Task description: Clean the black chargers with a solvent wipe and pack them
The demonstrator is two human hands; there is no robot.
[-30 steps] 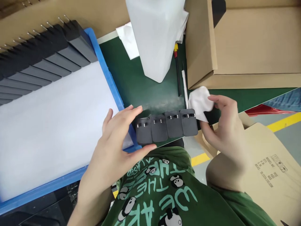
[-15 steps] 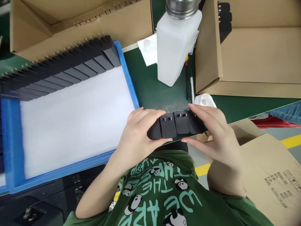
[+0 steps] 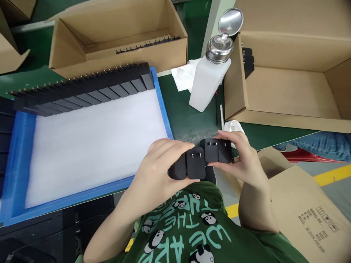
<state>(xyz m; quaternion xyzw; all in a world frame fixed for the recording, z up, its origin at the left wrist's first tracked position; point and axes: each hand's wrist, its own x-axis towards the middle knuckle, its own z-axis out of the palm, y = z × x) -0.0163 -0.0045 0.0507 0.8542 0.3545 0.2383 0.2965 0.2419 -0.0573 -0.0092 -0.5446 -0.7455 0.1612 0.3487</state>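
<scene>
My left hand (image 3: 156,168) is closed around two black plug-in power adapters (image 3: 195,168), thumb below and fingers above. The nearer one faces me with its two metal prongs. Two more black power adapters (image 3: 211,152) are pinched side by side in my right hand (image 3: 246,160), their prongs also turned to me. This right pair sits slightly higher than the left one, and the two pairs meet or nearly meet in the middle. Left of my hands lies a blue-edged tray (image 3: 163,113) with a white lining; a row of black adapters (image 3: 104,86) stands along its far side, prongs up.
A white pump bottle (image 3: 207,82) with its metal lid raised stands ahead, beside white tissue (image 3: 181,78) and slim tools (image 3: 221,115). Cardboard boxes holding adapters stand behind the tray (image 3: 117,67) and at right (image 3: 236,87). A lower carton (image 3: 304,204) is on the right.
The view has tilted up, showing more of the boxes and bottle. My right hand's adapters have turned, so both now show prongs, and they have shifted up relative to the left pair.
</scene>
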